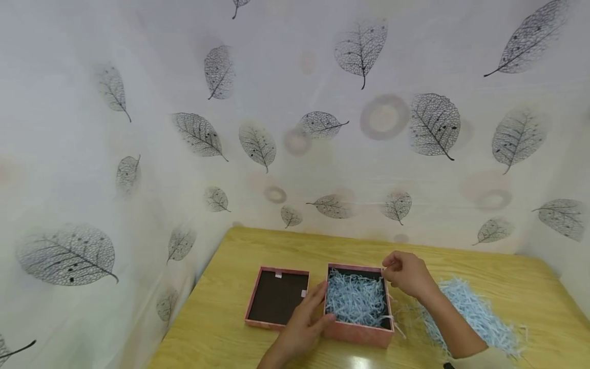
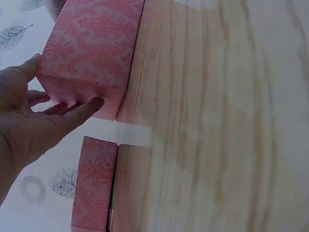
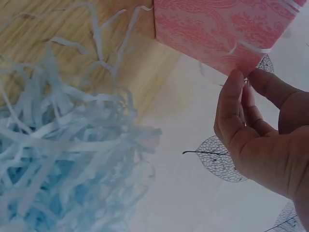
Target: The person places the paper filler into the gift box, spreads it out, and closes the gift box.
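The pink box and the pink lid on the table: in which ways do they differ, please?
The pink box is filled with blue shreds; the pink lid shows its bare dark inside. The pink box is deep, while the pink lid is shallow. The left hand touches the pink box, but not the pink lid. Both have pink patterned outsides and lie open side up.
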A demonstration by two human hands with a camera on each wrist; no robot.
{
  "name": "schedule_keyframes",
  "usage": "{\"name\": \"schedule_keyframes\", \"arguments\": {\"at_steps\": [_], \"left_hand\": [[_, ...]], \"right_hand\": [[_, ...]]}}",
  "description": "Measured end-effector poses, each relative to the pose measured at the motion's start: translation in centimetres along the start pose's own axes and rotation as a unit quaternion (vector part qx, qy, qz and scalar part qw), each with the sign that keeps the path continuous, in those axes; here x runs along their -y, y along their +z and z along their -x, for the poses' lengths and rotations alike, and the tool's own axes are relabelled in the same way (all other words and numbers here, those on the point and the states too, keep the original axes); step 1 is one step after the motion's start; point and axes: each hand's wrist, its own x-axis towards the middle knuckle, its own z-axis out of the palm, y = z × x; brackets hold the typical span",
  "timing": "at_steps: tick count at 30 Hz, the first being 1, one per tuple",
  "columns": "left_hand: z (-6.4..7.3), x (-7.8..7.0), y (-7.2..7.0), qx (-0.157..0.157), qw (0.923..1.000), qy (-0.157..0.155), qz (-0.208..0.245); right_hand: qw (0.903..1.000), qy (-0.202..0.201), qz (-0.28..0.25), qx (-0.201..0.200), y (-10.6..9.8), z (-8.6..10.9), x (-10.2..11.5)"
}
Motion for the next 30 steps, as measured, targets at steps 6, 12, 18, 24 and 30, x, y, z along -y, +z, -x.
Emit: {"name": "schedule_keyframes", "arguments": {"at_steps": [6,12,18,24,30], "left_hand": [[0.0,0.0,0.2,-0.002,1.0000,0.004,-0.002],[0.0,0.0,0.1,-0.004,0.9999,0.013,-0.004],[0.0,0.1,-0.1,0.001,0.9999,0.010,0.005],[-0.1,0.1,-0.3,-0.003,1.0000,0.001,0.004],[-0.1,-0.1,-0.3,0.000,1.0000,-0.008,0.003]], "right_hand": [[0.9981,-0.040,0.036,-0.030,0.1,0.4,1.6],[0.9955,-0.086,-0.026,0.030,2.4,0.8,3.4],[0.9849,-0.110,-0.047,0.125,5.7,0.1,3.4],[0.9812,-0.085,0.011,0.172,8.2,-1.3,2.7],[0.9815,-0.076,0.056,0.166,8.5,-1.4,2.5]]}}
